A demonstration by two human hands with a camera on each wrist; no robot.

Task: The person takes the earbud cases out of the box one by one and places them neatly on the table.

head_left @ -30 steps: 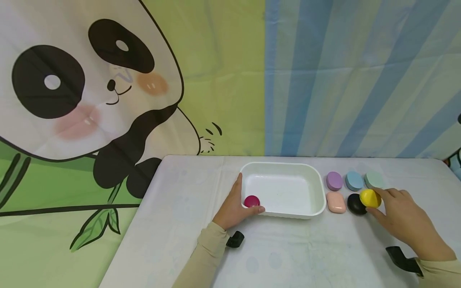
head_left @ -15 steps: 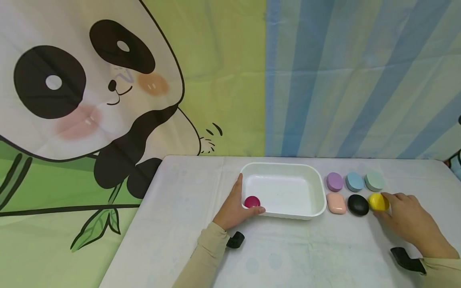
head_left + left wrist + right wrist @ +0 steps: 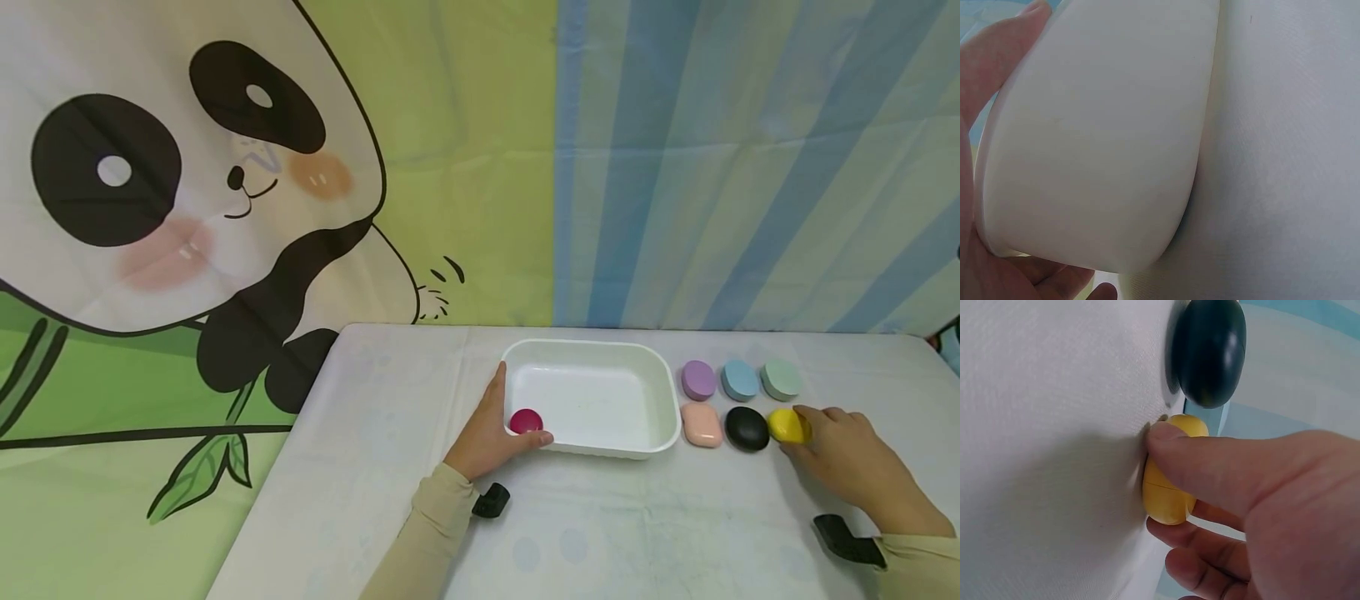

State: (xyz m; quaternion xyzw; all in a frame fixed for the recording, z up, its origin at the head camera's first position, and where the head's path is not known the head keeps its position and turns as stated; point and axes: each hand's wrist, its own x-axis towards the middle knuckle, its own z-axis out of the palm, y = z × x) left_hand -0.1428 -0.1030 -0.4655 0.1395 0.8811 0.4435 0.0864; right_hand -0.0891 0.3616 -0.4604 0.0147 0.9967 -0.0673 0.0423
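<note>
Right hand (image 3: 847, 462): the yellow case (image 3: 787, 425) is being pinched between thumb and curled fingers, seen plainly in the right wrist view (image 3: 1169, 472).
Yellow case: it is being held down on the white tablecloth (image 3: 600, 533), at the right end of the near row, just beside the black case (image 3: 746, 428) and in front of the mint case (image 3: 781, 379).
Left hand (image 3: 491, 429): the near-left corner of the white tray (image 3: 663, 392) is being gripped, thumb curled along the front wall, fingers laid straight up the left wall.
Tray contents: a magenta case (image 3: 526, 421) is being kept in the near-left corner, close by the thumb.
Other cases: the pink case (image 3: 701, 425), purple case (image 3: 698, 380) and blue case (image 3: 740, 380) are lying in two rows between the tray and the right hand.
Risk, slip: the yellow case is judged smooth and rounded, so it could be squeezed out of a shallow pinch.
Risk, knock: the black case is sitting so near that it could be nudged out of line by the knuckles.
Risk, tray: the tray could be dragged over the cloth if the left hand's grip is being loosened.
</note>
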